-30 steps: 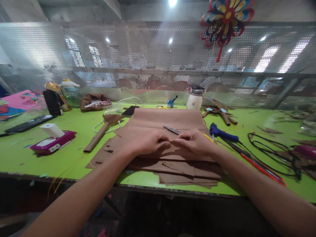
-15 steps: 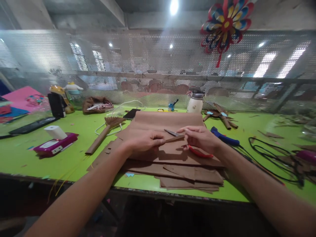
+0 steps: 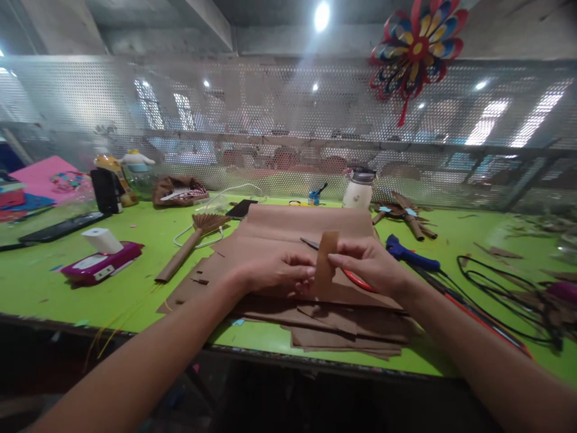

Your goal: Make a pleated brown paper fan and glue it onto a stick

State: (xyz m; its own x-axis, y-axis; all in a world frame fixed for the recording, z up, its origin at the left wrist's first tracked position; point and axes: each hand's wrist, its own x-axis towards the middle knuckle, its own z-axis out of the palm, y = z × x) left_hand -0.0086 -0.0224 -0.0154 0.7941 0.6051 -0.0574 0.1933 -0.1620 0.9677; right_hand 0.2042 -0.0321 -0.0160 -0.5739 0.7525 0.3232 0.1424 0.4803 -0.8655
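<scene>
Above the paper stack (image 3: 270, 243), the right hand (image 3: 367, 261) keeps a narrow grip on a brown strip (image 3: 326, 261) by its right edge, long axis near upright; the left hand (image 3: 279, 272) is at its lower left edge, its hold impossible to tell. Red-handled scissors (image 3: 358, 281) lie on the stack.

From the head, the camera looks forward and down at the hands (image 3: 368, 262) nearby.

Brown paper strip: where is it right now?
In the head view, the brown paper strip is roughly upright just right of centre, pinched in the right hand with the left hand close beside it, partly covering the red-handled scissors.
</scene>
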